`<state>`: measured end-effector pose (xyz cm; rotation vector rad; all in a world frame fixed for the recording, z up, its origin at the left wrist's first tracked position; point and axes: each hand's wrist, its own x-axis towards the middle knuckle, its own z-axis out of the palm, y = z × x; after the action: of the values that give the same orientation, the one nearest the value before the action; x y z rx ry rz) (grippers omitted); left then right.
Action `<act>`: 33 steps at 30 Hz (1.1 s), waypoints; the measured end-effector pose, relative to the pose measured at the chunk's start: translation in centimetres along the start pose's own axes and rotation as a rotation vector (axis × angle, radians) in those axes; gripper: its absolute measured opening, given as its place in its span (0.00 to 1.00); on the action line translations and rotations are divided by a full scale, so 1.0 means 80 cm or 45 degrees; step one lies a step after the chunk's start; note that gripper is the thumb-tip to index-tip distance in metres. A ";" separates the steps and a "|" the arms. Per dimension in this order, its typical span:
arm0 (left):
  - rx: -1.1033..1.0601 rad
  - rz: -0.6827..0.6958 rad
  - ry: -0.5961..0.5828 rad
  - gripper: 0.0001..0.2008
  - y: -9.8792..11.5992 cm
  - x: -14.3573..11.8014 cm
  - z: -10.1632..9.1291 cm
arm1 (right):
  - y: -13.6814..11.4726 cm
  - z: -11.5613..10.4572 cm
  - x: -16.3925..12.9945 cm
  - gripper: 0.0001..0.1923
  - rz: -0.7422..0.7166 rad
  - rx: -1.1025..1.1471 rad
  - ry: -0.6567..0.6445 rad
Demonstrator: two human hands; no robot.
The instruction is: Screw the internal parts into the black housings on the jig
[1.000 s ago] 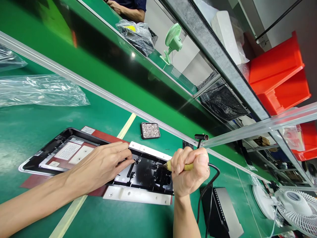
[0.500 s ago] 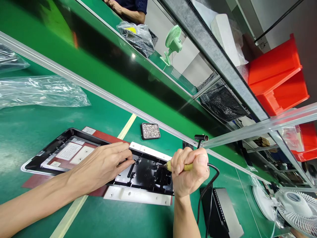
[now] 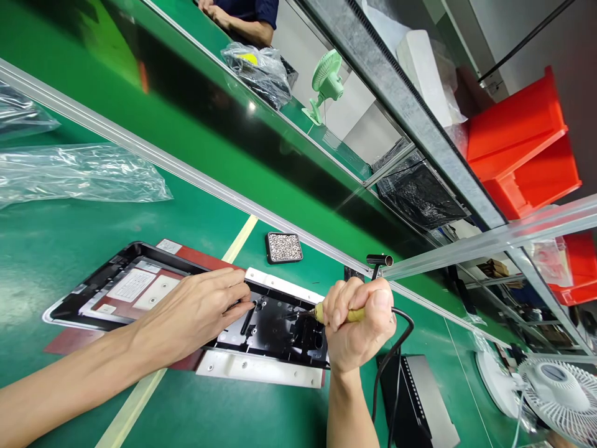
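Note:
A yellow-handled soldering iron point(image 3: 353, 314) is wrapped in my right hand point(image 3: 361, 320). Its metal tip points left, down into the long black plastic housing point(image 3: 270, 323), and a black cord point(image 3: 405, 339) trails from its back end. My left hand point(image 3: 212, 302) lies across the middle of the housing, fingers bent slightly and apart from the thumb; part of the housing beneath it is hidden. White rails point(image 3: 261, 368) with screw holes flank the housing on a dark red base board point(image 3: 69, 340). What the iron's tip touches is too small to make out.
A small black tray point(image 3: 284, 247) of tiny metal parts stands beyond the housing. Near my right hand are a metal tube holder point(image 3: 379, 260) and a black-and-silver panel point(image 3: 420, 398). Plastic bags point(image 3: 84, 174) lie left. A white fan point(image 3: 555, 386) stands right; a person point(image 3: 242, 22) sits opposite.
Both hands and the soldering iron keep their places on the housing. The whole view has shifted very slightly.

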<state>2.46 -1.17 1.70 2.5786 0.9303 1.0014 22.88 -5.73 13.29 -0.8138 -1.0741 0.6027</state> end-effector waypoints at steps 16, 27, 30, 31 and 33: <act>0.025 -0.028 -0.006 0.20 -0.003 -0.003 0.004 | -0.013 -0.017 0.013 0.18 0.146 0.142 -0.276; -0.054 -0.068 -0.027 0.18 -0.004 -0.005 0.008 | -0.014 -0.008 0.015 0.21 0.123 0.036 -0.134; -0.090 -0.074 -0.024 0.18 -0.004 -0.005 0.008 | -0.015 -0.006 0.015 0.22 0.123 -0.013 -0.072; -0.092 -0.074 -0.025 0.18 -0.004 -0.005 0.008 | -0.016 -0.005 0.015 0.22 0.124 -0.020 -0.065; -0.086 -0.076 -0.023 0.18 -0.004 -0.005 0.007 | -0.016 -0.005 0.016 0.22 0.126 -0.013 -0.082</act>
<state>2.45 -1.19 0.91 2.4854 0.9469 0.9753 23.79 -5.62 14.89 -0.8651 -1.1014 0.7112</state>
